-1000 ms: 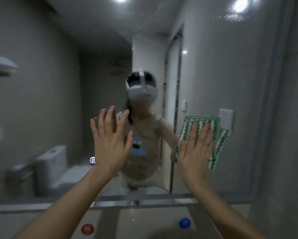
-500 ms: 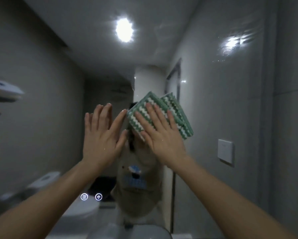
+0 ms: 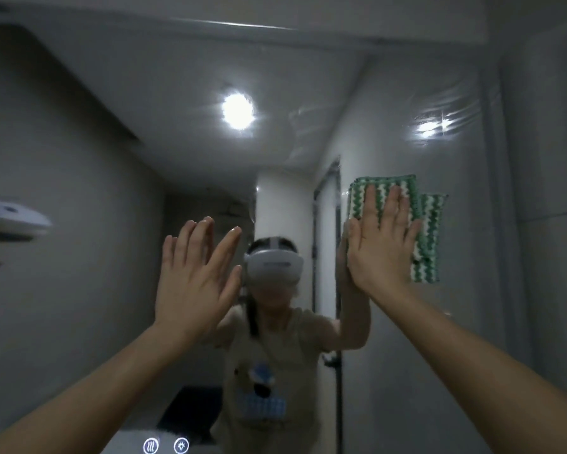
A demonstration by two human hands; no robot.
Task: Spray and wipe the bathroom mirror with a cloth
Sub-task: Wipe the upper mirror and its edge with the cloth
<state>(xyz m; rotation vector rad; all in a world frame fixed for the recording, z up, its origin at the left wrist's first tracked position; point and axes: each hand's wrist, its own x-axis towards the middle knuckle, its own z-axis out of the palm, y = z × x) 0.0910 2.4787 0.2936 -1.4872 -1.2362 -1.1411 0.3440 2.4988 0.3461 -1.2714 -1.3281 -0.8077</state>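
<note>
Both hands up: my right hand lies flat, fingers spread, pressing the green cloth on the mirror, cloth's long axis upright, unwiped glass leftward. My left hand hovers open, empty, well apart.

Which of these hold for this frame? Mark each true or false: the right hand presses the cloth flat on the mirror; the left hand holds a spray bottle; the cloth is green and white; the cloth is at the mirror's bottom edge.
1. Right hand presses the cloth flat on the mirror: true.
2. Left hand holds a spray bottle: false, it is open and empty.
3. Cloth is green and white: true.
4. Cloth at the bottom edge: false, it is at mid-height, right of centre.
</note>
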